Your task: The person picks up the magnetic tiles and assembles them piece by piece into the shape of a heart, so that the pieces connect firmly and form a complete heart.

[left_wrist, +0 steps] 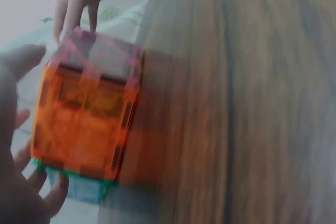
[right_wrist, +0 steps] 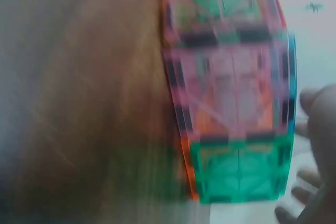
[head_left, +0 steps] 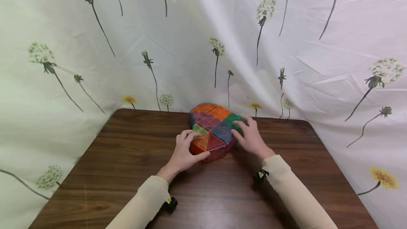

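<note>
A low, many-sided block built of translucent magnetic tiles [head_left: 208, 121] stands on the table near its far edge, with orange, purple, green, blue and red tiles on its top. At its near left side my left hand [head_left: 183, 153] has the thumb by the front edge and the fingers over the top. The left wrist view shows an orange side tile [left_wrist: 84, 121] beside those spread fingers. My right hand [head_left: 252, 137] lies along the right side, loosely bent fingers by the blue and green tiles. In the right wrist view a green side tile [right_wrist: 241, 171] sits beside pink ones.
The brown wood-grain table [head_left: 121, 162] spreads out on both sides of the block. A white curtain [head_left: 187, 45] with printed dandelions hangs right behind the far edge. Small dark wrist cameras [head_left: 171, 204] sit under both cuffs.
</note>
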The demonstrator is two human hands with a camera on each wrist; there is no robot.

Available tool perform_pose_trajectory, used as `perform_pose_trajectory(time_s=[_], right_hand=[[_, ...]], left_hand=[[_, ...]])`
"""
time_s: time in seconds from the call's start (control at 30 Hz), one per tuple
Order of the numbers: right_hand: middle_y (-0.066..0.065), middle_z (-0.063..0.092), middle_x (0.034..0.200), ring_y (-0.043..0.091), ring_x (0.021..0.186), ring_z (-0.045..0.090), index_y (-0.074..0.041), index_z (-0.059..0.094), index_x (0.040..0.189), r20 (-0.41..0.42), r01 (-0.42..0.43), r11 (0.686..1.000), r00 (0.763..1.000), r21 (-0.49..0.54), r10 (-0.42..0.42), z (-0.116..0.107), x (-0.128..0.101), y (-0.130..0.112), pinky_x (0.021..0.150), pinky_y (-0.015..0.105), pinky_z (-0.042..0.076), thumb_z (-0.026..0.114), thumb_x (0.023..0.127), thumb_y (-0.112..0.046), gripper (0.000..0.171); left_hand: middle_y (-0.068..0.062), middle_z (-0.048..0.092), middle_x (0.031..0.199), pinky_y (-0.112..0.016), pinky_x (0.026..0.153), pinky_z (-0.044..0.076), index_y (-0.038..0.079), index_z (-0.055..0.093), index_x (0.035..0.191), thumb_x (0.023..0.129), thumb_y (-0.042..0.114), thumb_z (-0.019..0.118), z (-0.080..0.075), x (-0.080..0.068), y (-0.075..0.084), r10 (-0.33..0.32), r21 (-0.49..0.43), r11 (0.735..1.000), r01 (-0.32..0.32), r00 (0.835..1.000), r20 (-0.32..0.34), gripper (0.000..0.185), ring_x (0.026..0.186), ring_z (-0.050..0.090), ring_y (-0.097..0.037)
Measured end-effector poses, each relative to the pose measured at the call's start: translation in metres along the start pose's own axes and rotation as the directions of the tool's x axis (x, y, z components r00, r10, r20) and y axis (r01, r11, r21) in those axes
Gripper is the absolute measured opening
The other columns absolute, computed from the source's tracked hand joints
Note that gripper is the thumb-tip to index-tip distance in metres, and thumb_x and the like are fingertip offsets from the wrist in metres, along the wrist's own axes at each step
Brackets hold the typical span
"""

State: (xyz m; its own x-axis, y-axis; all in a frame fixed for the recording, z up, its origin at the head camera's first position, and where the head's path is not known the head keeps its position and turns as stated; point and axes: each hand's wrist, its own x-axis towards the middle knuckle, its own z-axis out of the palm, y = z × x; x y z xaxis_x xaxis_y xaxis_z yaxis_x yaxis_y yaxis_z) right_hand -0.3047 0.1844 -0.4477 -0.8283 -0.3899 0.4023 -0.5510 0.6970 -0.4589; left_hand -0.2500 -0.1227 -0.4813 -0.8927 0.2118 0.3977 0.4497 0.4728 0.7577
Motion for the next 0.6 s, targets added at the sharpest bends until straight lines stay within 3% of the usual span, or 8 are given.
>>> perform_pose_trajectory(time_s=[0.07, 0.17, 0.23, 0.33, 0.6], right_hand=[[0.029, 0.032, 0.161, 0.05, 0.148, 0.03, -0.004, 0.056, 0.149, 0.032, -0.125, 0.992, 0.992, -0.002, 0.125, -0.002, 0.006, 0.008, 0.114, 0.067, 0.035, 0.058, 0.109, -0.032, 0.049], [0.027, 0.036, 0.161, 0.046, 0.148, 0.036, -0.003, 0.045, 0.157, 0.073, -0.225, 0.974, 0.972, 0.028, 0.222, -0.003, 0.01, 0.016, 0.116, 0.065, 0.035, 0.055, 0.11, -0.038, 0.06], [0.026, 0.044, 0.156, 0.044, 0.14, 0.047, -0.003, 0.044, 0.158, 0.084, -0.247, 0.968, 0.966, 0.046, 0.243, -0.002, 0.011, 0.019, 0.113, 0.062, 0.04, 0.056, 0.109, -0.042, 0.064], [0.026, 0.049, 0.15, 0.042, 0.131, 0.052, -0.004, 0.046, 0.157, 0.081, -0.267, 0.96, 0.962, 0.08, 0.261, -0.003, 0.009, 0.018, 0.108, 0.061, 0.044, 0.06, 0.107, -0.043, 0.065], [0.024, 0.046, 0.145, 0.038, 0.125, 0.05, -0.018, 0.039, 0.163, 0.145, -0.313, 0.946, 0.943, 0.084, 0.299, -0.008, -0.002, 0.013, 0.105, 0.059, 0.044, 0.065, 0.103, -0.049, 0.072]], left_hand=[[-0.009, 0.043, 0.144, -0.057, 0.103, 0.044, 0.019, 0.062, 0.136, 0.079, 0.047, 0.092, 0.006, 0.0, 0.003, -0.015, 0.052, 0.999, 0.015, 1.0, 0.001, 0.07, 0.13, 0.033, -0.033], [-0.01, 0.042, 0.144, -0.055, 0.099, 0.046, 0.019, 0.06, 0.139, 0.078, 0.049, 0.093, 0.011, 0.0, 0.005, -0.02, 0.102, 0.995, 0.021, 1.0, -0.014, 0.075, 0.128, 0.032, -0.034], [-0.01, 0.043, 0.143, -0.055, 0.099, 0.046, 0.019, 0.06, 0.139, 0.079, 0.046, 0.093, 0.011, 0.0, 0.005, -0.011, 0.106, 0.994, 0.013, 1.0, -0.023, 0.073, 0.128, 0.033, -0.035], [-0.01, 0.045, 0.142, -0.056, 0.101, 0.044, 0.018, 0.061, 0.137, 0.079, 0.039, 0.094, 0.007, 0.0, 0.003, 0.01, 0.081, 0.997, -0.008, 1.0, -0.025, 0.07, 0.13, 0.034, -0.036], [-0.012, 0.05, 0.143, -0.059, 0.109, 0.041, 0.013, 0.061, 0.138, 0.079, 0.027, 0.096, -0.009, 0.003, -0.01, 0.039, 0.035, 0.999, -0.038, 0.999, -0.032, 0.07, 0.132, 0.041, -0.036]])
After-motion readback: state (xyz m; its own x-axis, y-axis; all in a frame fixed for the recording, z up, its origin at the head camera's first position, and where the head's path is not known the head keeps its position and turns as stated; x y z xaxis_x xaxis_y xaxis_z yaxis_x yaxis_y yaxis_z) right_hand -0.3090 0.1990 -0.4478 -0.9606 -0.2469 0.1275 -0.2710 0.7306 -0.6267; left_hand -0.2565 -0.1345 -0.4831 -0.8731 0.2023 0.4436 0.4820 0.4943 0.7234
